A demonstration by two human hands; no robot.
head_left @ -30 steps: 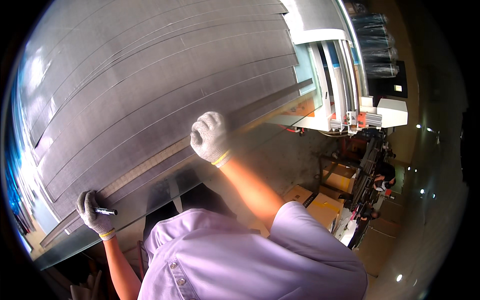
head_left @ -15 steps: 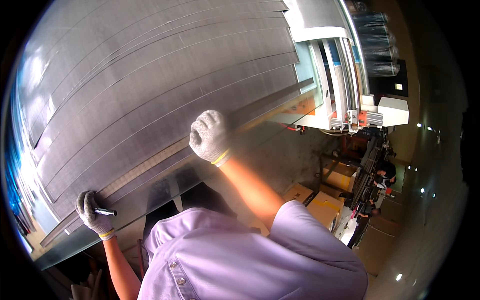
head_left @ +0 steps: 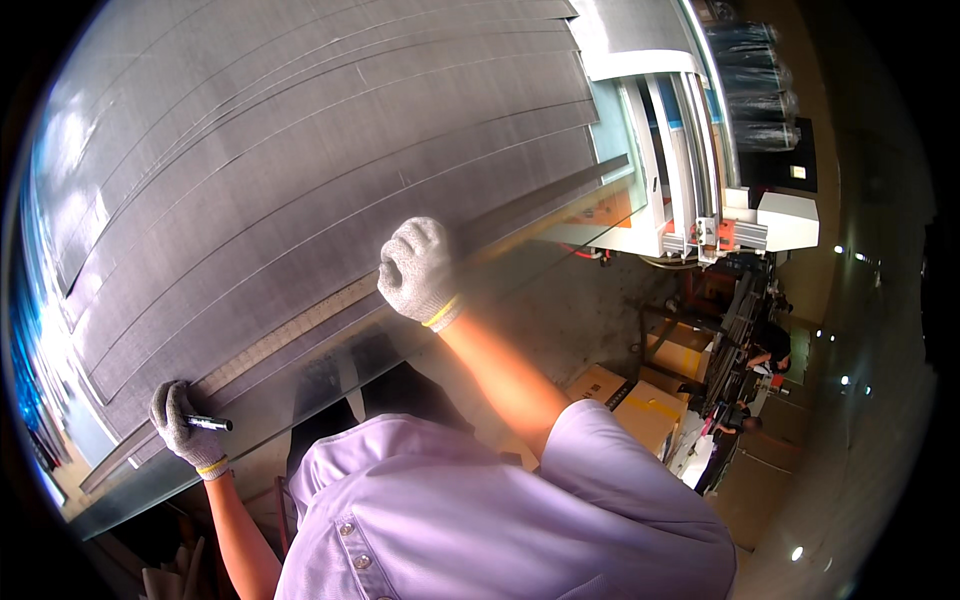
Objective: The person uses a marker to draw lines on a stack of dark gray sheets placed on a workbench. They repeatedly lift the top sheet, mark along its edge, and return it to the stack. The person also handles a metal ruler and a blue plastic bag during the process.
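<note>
My left hand (head_left: pixel 182 430), in a grey knit glove with a yellow cuff, is closed around a black marker (head_left: pixel 208 423). It rests at the near left end of a long straight ruler (head_left: pixel 290 330). The ruler lies along the near part of a dark grey sheet (head_left: pixel 330 180) marked with several long parallel seams. My right hand (head_left: pixel 416 270), gloved alike, is curled into a fist above the ruler's line farther right. Whether anything is inside that fist is hidden. A narrow dark strip (head_left: pixel 545 195) extends beyond it toward the right.
The table's glass edge (head_left: pixel 300 415) runs in front of my body. A white machine carriage with rails (head_left: pixel 645 150) stands at the table's right end. Cardboard boxes (head_left: pixel 645 415) sit on the floor to the right. Two people (head_left: pixel 772 345) are far off at the right.
Both hands hold almost the same places and the same grips. The picture has shifted very slightly.
</note>
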